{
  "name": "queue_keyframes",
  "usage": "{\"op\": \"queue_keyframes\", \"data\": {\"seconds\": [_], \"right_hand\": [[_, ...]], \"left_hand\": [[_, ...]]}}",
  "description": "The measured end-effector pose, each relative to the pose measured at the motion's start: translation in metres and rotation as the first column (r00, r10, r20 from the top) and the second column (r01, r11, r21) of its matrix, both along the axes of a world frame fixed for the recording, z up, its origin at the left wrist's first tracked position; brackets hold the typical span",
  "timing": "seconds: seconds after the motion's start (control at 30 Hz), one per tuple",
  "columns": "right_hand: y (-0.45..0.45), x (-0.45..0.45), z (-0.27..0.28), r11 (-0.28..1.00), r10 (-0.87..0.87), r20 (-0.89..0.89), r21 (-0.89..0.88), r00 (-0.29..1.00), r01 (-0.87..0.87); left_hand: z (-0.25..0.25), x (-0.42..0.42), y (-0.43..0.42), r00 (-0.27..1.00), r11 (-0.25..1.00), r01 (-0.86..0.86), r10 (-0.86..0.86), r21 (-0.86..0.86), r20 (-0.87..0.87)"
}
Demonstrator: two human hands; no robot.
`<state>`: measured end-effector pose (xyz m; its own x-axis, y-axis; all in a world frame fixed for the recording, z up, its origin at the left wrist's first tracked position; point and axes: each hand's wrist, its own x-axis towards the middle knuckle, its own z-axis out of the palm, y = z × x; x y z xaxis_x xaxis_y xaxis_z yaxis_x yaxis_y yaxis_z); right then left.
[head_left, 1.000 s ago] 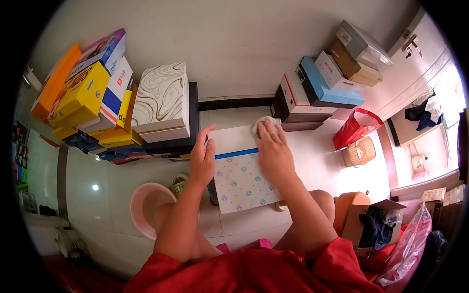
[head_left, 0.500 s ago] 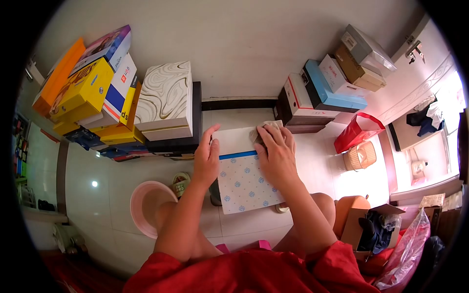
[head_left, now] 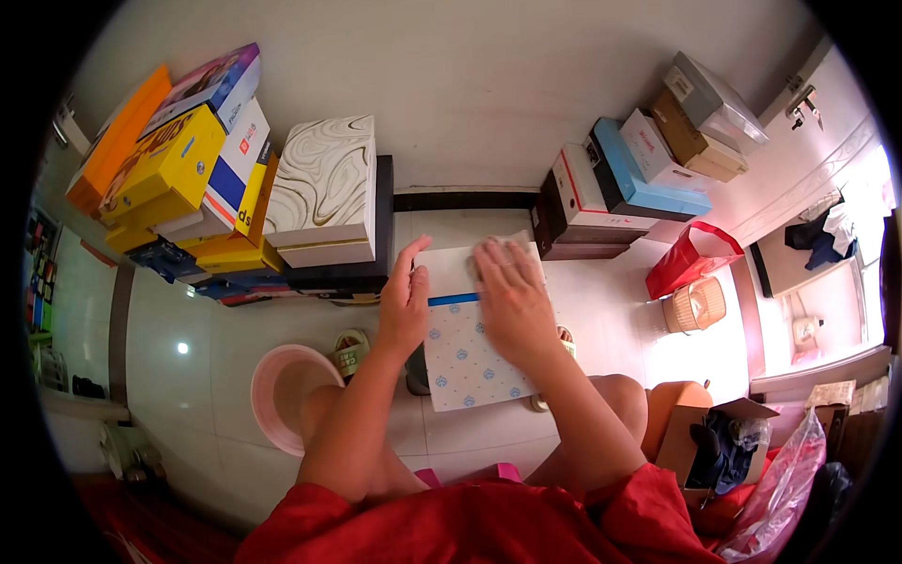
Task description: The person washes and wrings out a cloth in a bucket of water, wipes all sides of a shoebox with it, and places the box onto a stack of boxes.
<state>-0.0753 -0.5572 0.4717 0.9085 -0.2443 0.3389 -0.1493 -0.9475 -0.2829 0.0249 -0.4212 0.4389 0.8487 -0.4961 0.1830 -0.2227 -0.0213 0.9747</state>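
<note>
In front of my knees is a box (head_left: 477, 362) with a plain white upper part, a blue stripe and a light face with small blue motifs. My left hand (head_left: 406, 296) grips its left edge, thumb and fingers at the upper left corner. Flattened on the white part is my right hand (head_left: 510, 296), slightly blurred, pressing a crumpled greyish cloth (head_left: 517, 242). Most of the cloth is hidden under the fingers. What the box rests on is largely covered by it.
Stacked shoe boxes (head_left: 324, 188) stand at the left wall, more boxes (head_left: 648, 193) at the right. A pink bucket (head_left: 268, 399) and green slippers (head_left: 349, 355) are on the tiled floor. To the right are a red bag (head_left: 691, 258), a basket (head_left: 695, 304) and an open carton (head_left: 681, 442).
My right hand has slid left with the cloth across the white part, its fingers now straighter. My left hand keeps its hold on the edge.
</note>
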Motion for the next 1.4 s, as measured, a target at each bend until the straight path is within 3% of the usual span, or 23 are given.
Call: {"op": "queue_keyframes", "data": {"seconds": [0.07,0.17,0.23,0.27,0.37,0.5,0.67,0.73,0.77,0.97,1.03,1.1,1.17,1.27,1.4], "right_hand": [[0.015,0.005,0.001,0.991,0.130,0.036,0.005,0.991,-0.131],[0.027,0.004,0.007,0.987,0.151,0.061,0.043,0.987,-0.154],[0.021,0.003,0.007,0.989,0.143,0.072,0.038,0.987,-0.146],[0.018,0.003,0.007,0.991,0.118,0.070,0.054,0.991,-0.121],[0.000,0.000,0.005,0.998,0.025,0.052,0.060,0.998,-0.028],[-0.016,-0.009,0.000,0.986,-0.165,-0.018,0.035,0.986,0.166],[-0.012,-0.016,-0.003,0.972,-0.223,-0.022,0.062,0.974,0.224],[-0.013,-0.017,-0.005,0.977,-0.181,-0.030,-0.116,0.983,0.177],[-0.011,-0.018,-0.005,0.977,-0.182,-0.030,-0.116,0.983,0.177],[0.006,-0.016,-0.001,0.984,-0.177,0.008,-0.035,0.984,0.177],[0.011,-0.014,0.001,0.989,-0.105,-0.030,-0.112,0.994,0.101],[0.028,-0.010,-0.003,0.999,0.003,0.031,-0.041,1.000,-0.002],[0.047,-0.005,0.003,0.994,0.104,0.048,-0.042,0.993,-0.102],[0.051,-0.002,0.000,0.993,0.116,0.090,0.001,0.989,-0.116],[0.029,-0.006,0.003,0.993,0.097,0.077,0.053,0.992,-0.102]], "left_hand": [[-0.007,0.003,-0.002,0.988,0.999,-0.042,0.046,-0.024,0.146],[-0.004,0.003,0.002,1.000,0.999,-0.014,0.014,0.033,0.014],[-0.007,0.004,0.000,0.996,1.000,-0.025,0.025,0.009,0.084],[-0.008,0.004,0.000,0.987,0.999,-0.039,0.041,-0.017,0.154],[-0.006,0.002,0.001,0.998,0.999,-0.019,0.020,-0.028,0.056],[-0.004,0.001,0.001,0.996,0.999,-0.039,0.040,-0.016,0.081],[-0.002,-0.002,0.002,0.996,0.998,-0.062,0.063,-0.004,0.070],[0.004,-0.004,0.002,0.998,0.999,-0.051,0.051,-0.002,0.027],[0.006,-0.005,0.002,0.999,0.999,-0.039,0.039,0.000,-0.015],[-0.003,-0.001,-0.001,0.998,0.997,-0.051,0.052,-0.055,0.028],[-0.008,0.000,-0.003,0.999,0.997,-0.037,0.038,-0.067,0.007],[-0.009,0.001,-0.002,1.000,0.997,-0.025,0.024,-0.078,-0.014],[-0.007,0.001,-0.002,0.996,0.997,-0.046,0.050,-0.056,0.071],[-0.015,0.006,0.000,0.991,0.998,-0.035,0.042,-0.055,0.130],[-0.007,0.004,0.001,0.997,0.999,-0.021,0.024,-0.031,0.080]]}}
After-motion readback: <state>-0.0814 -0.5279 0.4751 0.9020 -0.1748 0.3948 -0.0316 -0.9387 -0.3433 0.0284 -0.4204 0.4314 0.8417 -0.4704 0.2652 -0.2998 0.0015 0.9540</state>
